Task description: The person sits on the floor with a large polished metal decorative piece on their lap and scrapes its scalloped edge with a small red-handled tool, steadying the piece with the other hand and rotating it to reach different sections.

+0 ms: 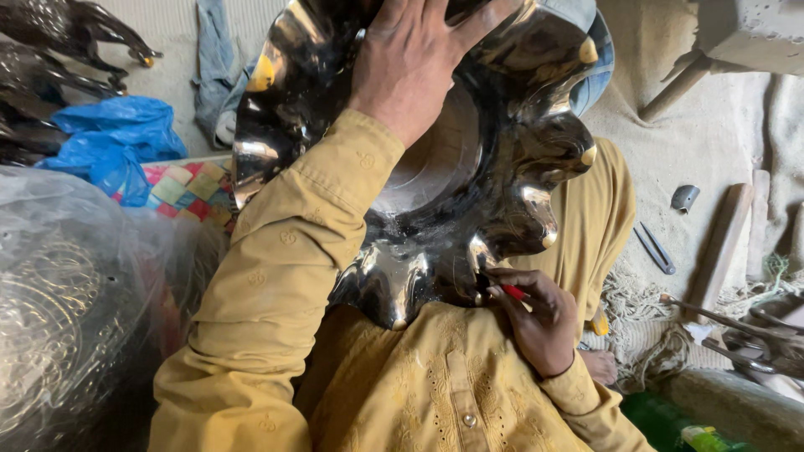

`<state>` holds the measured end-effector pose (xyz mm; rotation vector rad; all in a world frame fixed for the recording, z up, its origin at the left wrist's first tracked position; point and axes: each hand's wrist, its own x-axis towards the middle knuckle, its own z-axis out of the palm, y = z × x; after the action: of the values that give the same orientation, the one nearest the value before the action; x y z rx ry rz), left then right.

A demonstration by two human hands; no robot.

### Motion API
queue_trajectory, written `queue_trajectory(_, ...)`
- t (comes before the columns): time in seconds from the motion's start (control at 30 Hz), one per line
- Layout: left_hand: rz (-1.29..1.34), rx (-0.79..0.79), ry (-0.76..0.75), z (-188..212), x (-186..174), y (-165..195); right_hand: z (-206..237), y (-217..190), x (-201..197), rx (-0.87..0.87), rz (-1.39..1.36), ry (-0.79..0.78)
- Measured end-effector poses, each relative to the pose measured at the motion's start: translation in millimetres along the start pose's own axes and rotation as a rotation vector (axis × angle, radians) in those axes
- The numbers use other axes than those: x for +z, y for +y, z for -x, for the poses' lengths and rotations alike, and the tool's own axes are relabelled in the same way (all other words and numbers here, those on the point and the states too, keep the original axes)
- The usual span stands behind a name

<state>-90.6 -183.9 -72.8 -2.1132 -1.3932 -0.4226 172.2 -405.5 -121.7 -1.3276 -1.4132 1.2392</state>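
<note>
Scalloped metal tray (469, 167) held upright against chest; left hand (410, 63) spread flat on its upper face, fingers released. Right hand (540, 322) just below lower rim, fingers pinching red marker (512, 291), tip touching rim.

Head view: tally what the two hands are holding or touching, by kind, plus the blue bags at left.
Scalloped shiny metal dish, left hand pressed flat on it: 1
Red marker-like tool, pinched in the right hand at the dish's lower rim: 1
Blue plastic bags: 2, as far as the bunching shows
Total: 4
</note>
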Motion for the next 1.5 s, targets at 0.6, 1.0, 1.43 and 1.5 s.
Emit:
queue_trajectory(0.6,-0.073,-0.026,-0.030,-11,34,13,-37,-23,35,-0.050,0.360,-0.019)
queue_trajectory(1.0,-0.169,-0.017,-0.019,-17,23,12,-41,-39,30,-0.026,0.390,-0.106)
queue_trajectory(1.43,-0.125,-0.002,-0.049,-20,15,9,-36,-42,21,-0.106,0.307,-0.216)
queue_trajectory(1.5,-0.135,-0.006,-0.043,-20,14,9,-36,-43,19,-0.102,0.287,-0.238)
